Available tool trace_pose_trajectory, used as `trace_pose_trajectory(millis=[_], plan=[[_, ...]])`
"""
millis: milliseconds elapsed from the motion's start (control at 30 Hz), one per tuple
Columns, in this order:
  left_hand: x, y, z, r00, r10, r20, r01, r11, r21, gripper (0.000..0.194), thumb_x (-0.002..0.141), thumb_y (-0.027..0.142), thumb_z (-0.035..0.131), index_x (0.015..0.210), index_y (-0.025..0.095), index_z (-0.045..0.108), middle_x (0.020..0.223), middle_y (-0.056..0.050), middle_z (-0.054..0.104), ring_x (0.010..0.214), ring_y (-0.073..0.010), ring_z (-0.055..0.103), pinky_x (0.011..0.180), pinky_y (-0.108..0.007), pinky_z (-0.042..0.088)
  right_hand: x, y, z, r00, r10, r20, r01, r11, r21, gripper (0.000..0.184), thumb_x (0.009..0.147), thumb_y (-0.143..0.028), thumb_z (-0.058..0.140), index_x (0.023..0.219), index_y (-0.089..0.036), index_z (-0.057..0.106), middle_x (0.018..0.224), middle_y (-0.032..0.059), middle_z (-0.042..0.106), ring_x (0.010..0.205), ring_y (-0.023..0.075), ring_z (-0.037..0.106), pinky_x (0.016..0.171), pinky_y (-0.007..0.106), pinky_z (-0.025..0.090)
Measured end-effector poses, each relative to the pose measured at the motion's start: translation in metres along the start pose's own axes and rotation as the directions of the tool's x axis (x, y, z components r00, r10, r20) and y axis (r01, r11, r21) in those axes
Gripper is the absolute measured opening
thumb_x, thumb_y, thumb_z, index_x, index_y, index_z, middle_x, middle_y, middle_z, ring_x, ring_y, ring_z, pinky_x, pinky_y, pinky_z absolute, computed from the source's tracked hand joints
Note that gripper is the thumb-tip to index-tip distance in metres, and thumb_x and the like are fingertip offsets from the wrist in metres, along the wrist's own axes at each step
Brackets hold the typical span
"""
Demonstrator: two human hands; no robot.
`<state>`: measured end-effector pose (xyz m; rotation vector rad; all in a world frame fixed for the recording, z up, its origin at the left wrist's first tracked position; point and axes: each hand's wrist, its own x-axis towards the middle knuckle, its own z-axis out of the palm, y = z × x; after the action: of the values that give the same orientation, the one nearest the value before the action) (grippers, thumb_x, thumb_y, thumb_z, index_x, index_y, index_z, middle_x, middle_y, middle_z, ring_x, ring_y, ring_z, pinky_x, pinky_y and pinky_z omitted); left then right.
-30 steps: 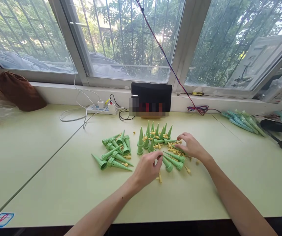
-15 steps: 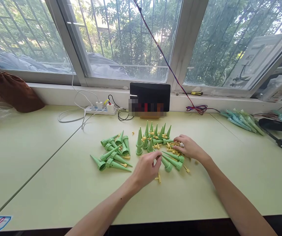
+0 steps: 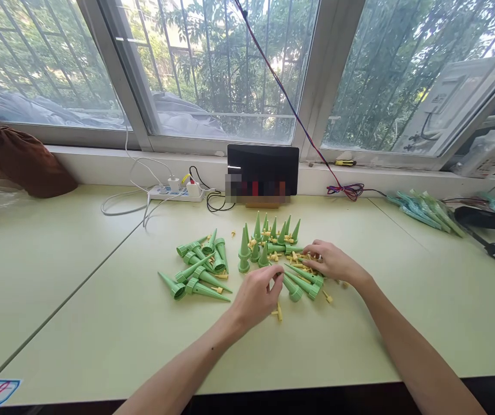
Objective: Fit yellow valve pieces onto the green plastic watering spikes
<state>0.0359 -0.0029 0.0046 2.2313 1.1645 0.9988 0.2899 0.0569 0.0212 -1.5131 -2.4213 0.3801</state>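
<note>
My left hand is closed in a pinch in front of the upright green watering spikes; whatever lies between its fingertips is too small or hidden to make out. A T-shaped yellow valve piece lies on the table just below it. My right hand reaches over the pile of small yellow valve pieces, its thumb and fingers apart and its fingertips among them. Between my hands, several green spikes lie on their sides. More green spikes lie heaped to the left, with a few yellow pieces among them.
A black-screened tablet stands behind the spikes. At the back left are a power strip with cables and a brown drawstring bag. Bagged bluish-green items and a black strap lie at the right.
My right hand has shifted slightly left over the yellow pieces, its fingers moving among them. My left hand stays almost still in its pinch.
</note>
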Motion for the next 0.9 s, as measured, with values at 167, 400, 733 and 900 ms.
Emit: trace_pose_trajectory(millis=[167, 400, 733, 900], plan=[[-0.0001, -0.0005, 0.0004, 1.0, 0.001, 0.001, -0.001, 1.0, -0.001, 0.018, 0.099, 0.022, 0.046, 0.095, 0.02, 0.063, 0.074, 0.001, 0.065, 0.055, -0.0109, 0.049, 0.059, -0.024, 0.04, -0.0016, 0.0003, -0.0022, 0.999, -0.043, 0.027, 0.042, 0.998, 0.043, 0.015, 0.091, -0.032, 0.062, 0.097, -0.022, 0.072, 0.086, 0.0046, 0.063, 0.075, 0.0187, 0.061, 0.07, 0.029, 0.049], [-0.0001, -0.0008, 0.0007, 1.0, 0.007, -0.005, -0.007, 1.0, 0.0, 0.017, 0.099, 0.021, 0.048, 0.098, 0.02, 0.065, 0.075, 0.0, 0.066, 0.055, -0.0112, 0.051, 0.059, -0.024, 0.041, -0.0026, -0.0045, -0.0039, 0.995, -0.09, 0.038, 0.087, 0.993, 0.079, 0.013, 0.087, -0.027, 0.063, 0.095, -0.021, 0.071, 0.086, 0.0051, 0.064, 0.075, 0.0187, 0.062, 0.068, 0.028, 0.05], [-0.0002, -0.0013, 0.002, 1.0, 0.004, -0.018, -0.004, 1.0, 0.002, 0.017, 0.098, 0.021, 0.049, 0.099, 0.02, 0.066, 0.075, 0.0, 0.069, 0.055, -0.0115, 0.054, 0.059, -0.024, 0.042, -0.0025, -0.003, 0.0004, 0.997, -0.076, -0.002, 0.076, 0.993, 0.095, 0.009, 0.087, -0.027, 0.063, 0.093, -0.021, 0.067, 0.105, 0.0065, 0.063, 0.076, 0.0171, 0.064, 0.072, 0.03, 0.052], [-0.0002, -0.0011, 0.0019, 1.0, 0.008, -0.014, -0.008, 1.0, -0.002, 0.018, 0.098, 0.021, 0.049, 0.099, 0.02, 0.066, 0.076, 0.0, 0.068, 0.055, -0.0113, 0.053, 0.058, -0.024, 0.042, -0.0019, -0.0047, 0.0016, 0.997, -0.076, -0.001, 0.076, 0.99, 0.118, 0.006, 0.088, -0.026, 0.061, 0.089, -0.021, 0.063, 0.103, 0.0061, 0.062, 0.076, 0.0165, 0.064, 0.07, 0.03, 0.053]])
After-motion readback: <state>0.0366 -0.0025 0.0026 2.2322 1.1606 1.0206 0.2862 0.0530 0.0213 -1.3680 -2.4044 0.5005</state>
